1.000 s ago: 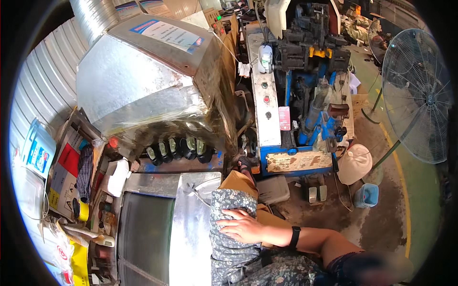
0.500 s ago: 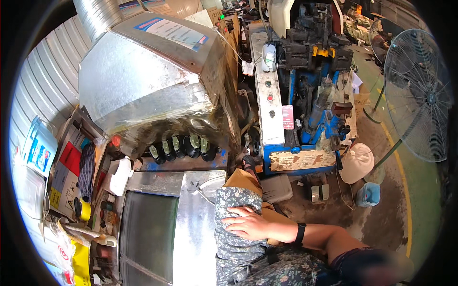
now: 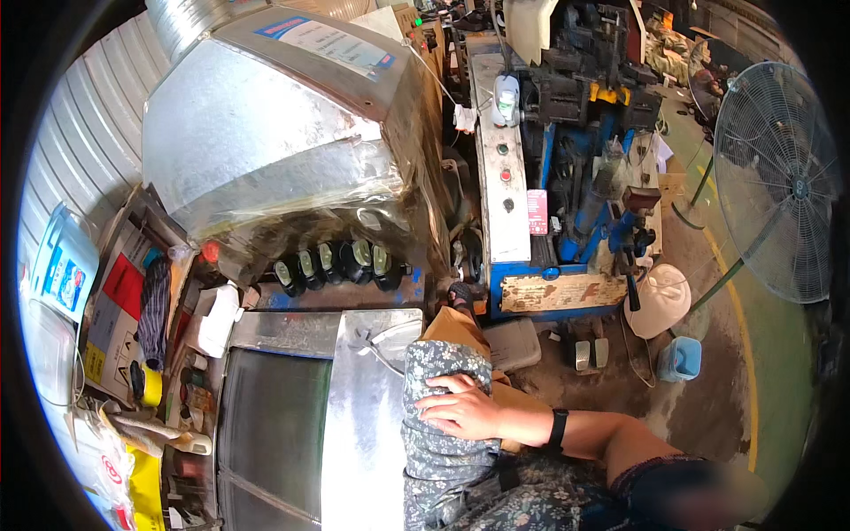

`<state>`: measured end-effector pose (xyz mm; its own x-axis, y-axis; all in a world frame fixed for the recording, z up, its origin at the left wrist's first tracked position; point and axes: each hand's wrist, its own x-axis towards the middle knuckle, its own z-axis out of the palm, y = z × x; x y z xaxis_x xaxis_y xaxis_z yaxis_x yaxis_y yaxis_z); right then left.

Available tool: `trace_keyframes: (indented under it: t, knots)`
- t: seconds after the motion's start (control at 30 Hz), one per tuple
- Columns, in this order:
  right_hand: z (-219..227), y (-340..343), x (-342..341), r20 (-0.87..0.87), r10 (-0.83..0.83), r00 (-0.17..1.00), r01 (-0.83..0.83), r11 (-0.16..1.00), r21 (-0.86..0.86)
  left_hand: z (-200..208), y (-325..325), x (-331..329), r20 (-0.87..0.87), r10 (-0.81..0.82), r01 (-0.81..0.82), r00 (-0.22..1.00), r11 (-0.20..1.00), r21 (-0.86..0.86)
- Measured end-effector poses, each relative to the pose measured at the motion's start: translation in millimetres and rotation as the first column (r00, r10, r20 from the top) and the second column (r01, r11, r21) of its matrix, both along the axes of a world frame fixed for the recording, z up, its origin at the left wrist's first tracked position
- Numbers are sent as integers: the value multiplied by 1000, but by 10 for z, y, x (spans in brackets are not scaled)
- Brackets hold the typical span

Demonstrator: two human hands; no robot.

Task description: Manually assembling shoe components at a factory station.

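Slight view shift; thigh (image 3: 450, 465) lengthwise forward

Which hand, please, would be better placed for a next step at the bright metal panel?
The right hand, probably: it rests, fingers spread, on the floral cloth, just right of the bright metal panel. The left hand is out of view, so I cannot compare it.

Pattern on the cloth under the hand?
Floral: small pale flowers scattered over dark grey cloth. Best seen in the head view.
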<state>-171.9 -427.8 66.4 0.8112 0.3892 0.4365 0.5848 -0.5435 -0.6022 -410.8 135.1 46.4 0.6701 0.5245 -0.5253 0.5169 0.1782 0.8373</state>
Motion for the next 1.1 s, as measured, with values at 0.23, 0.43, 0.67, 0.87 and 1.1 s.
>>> trace_keyframes:
  t: [0.23,0.43,0.67,0.87,1.1]
  knots:
    - [-51,-106,5,20,60,998,-61,997,53,117,-457,-330,-62,114,-125,992,970,-210]
    - [-82,-179,37,18,104,994,-105,988,115,325,-729,-575,-121,185,-216,975,913,-347]
    - [387,-33,97,-69,270,960,-228,904,360,1097,-2517,536,181,-16,65,983,962,-264]
    - [1392,-140,85,-82,45,996,-3,889,457,1393,-3529,1595,332,-876,896,349,416,156]
    - [943,-264,-57,-122,172,978,-153,977,151,1235,-4031,2310,454,-841,891,294,413,188]
